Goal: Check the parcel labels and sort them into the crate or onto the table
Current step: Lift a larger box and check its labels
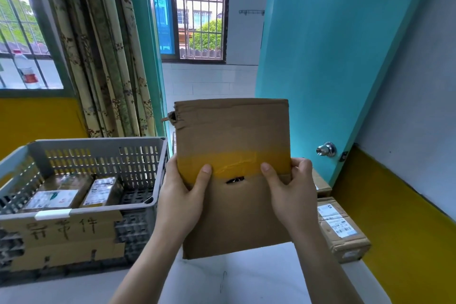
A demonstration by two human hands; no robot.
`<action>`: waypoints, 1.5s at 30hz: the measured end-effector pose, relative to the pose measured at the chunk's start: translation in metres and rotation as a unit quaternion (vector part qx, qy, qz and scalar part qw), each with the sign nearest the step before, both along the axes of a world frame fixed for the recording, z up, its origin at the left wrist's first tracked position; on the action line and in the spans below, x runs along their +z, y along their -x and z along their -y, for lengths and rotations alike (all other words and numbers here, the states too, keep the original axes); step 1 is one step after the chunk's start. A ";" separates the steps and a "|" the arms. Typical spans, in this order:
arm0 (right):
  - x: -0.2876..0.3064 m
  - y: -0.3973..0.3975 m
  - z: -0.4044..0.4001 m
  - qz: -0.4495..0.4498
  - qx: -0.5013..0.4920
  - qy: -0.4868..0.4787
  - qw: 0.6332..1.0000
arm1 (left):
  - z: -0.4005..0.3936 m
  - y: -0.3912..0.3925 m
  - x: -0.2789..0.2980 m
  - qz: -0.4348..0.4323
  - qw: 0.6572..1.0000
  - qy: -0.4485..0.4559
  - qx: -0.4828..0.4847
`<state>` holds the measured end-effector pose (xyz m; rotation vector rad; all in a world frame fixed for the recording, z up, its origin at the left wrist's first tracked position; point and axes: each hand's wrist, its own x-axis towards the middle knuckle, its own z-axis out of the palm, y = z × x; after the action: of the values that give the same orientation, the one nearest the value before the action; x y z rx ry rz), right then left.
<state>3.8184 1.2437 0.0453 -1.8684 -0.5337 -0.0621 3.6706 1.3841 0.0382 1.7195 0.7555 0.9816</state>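
A flat cardboard parcel (232, 168) is gripped upright by left hand (181, 195) and right hand (288, 195), no label facing; two parcels (74, 192) already lie in the crate (98, 153), others (341, 227) beyond the right fingers.

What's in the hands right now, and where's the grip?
A flat cardboard parcel, held upright in both hands. The left hand grips its left edge and the right hand its right edge, thumbs on the near face at the yellow tape band.
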 end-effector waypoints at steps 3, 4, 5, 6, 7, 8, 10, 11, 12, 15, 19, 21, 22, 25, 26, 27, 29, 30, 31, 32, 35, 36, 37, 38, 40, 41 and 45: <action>-0.007 -0.004 0.002 -0.002 0.003 -0.002 1.000 | -0.003 0.001 -0.002 -0.015 1.000 -0.011 0.001; -0.009 -0.005 0.003 -0.006 0.009 0.002 1.000 | -0.004 0.003 -0.002 -0.016 1.000 -0.014 -0.002; -0.009 -0.007 0.004 -0.010 0.017 0.010 1.000 | -0.005 0.005 -0.002 -0.017 1.000 -0.018 -0.005; -0.007 -0.009 0.005 -0.011 0.027 0.020 0.999 | -0.005 0.007 -0.002 -0.018 1.000 -0.021 -0.011; -0.005 -0.011 0.006 -0.010 0.036 0.032 0.999 | -0.006 0.009 -0.001 -0.019 0.999 -0.018 -0.019; -0.004 -0.012 0.007 -0.008 0.045 0.043 0.998 | -0.006 0.011 0.000 -0.016 0.999 -0.011 -0.027; -0.004 -0.013 0.009 -0.004 0.061 0.058 0.996 | -0.005 0.011 0.004 -0.009 1.000 0.006 -0.029; -0.004 -0.013 0.010 -0.001 0.069 0.063 0.996 | -0.006 0.010 0.005 -0.009 1.000 0.009 -0.020; -0.005 -0.012 0.010 0.001 0.074 0.064 0.995 | -0.007 0.010 0.007 -0.012 1.000 0.006 -0.008; -0.006 -0.008 0.011 -0.002 0.076 0.055 0.996 | -0.013 0.010 0.008 -0.025 0.999 -0.024 0.011; 0.000 -0.009 0.013 0.009 0.073 0.041 0.996 | -0.015 0.014 0.002 -0.024 0.999 -0.029 0.010; 0.004 -0.011 0.015 0.027 0.070 0.040 0.996 | -0.014 0.015 0.000 -0.032 0.999 -0.021 0.003; 0.005 -0.012 0.017 0.033 0.072 0.043 0.996 | -0.013 0.016 0.001 -0.036 0.999 -0.016 -0.004; 0.005 -0.012 0.019 0.035 0.079 0.049 0.995 | -0.012 0.017 0.006 -0.027 0.999 -0.024 -0.017; 0.005 -0.011 0.019 0.036 0.081 0.051 0.995 | -0.012 0.017 0.008 -0.024 0.999 -0.033 -0.013; 0.004 -0.011 0.019 0.037 0.083 0.052 0.994 | -0.012 0.017 0.010 -0.026 0.999 -0.040 -0.008; 0.005 -0.010 0.020 0.038 0.085 0.052 0.994 | -0.011 0.017 0.012 -0.034 0.998 -0.046 -0.003; 0.006 -0.011 0.020 0.040 0.085 0.049 0.994 | -0.011 0.017 0.012 -0.038 0.998 -0.049 -0.003; 0.008 -0.013 0.021 0.042 0.085 0.044 0.995 | -0.011 0.018 0.011 -0.040 0.998 -0.049 -0.004; 0.011 -0.015 0.023 0.040 0.083 0.042 0.995 | -0.010 0.018 0.009 -0.043 0.998 -0.050 -0.006; 0.015 -0.019 0.026 0.037 0.087 0.041 0.995 | -0.006 0.018 0.006 -0.046 0.997 -0.051 -0.025; 0.015 -0.020 0.027 0.040 0.094 0.043 0.994 | -0.005 0.017 0.006 -0.044 0.998 -0.043 -0.031; 0.015 -0.021 0.027 0.044 0.100 0.043 0.993 | -0.004 0.018 0.008 -0.038 0.998 -0.025 -0.036; 0.014 -0.021 0.028 0.047 0.104 0.041 0.993 | -0.004 0.019 0.012 -0.031 0.999 -0.003 -0.042; 0.014 -0.019 0.030 0.050 0.108 0.036 0.992 | -0.003 0.019 0.023 -0.020 0.998 0.032 -0.042; 0.014 -0.017 0.032 0.050 0.111 0.033 0.992 | -0.004 0.018 0.027 -0.018 0.998 0.041 -0.033; 0.019 -0.012 0.032 0.020 0.100 0.039 0.994 | -0.008 0.017 0.035 -0.027 0.997 0.065 -0.017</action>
<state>3.8301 1.2116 0.0643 -1.8836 -0.7573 0.0557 3.6539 1.3921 0.0731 1.6457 0.8051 0.8480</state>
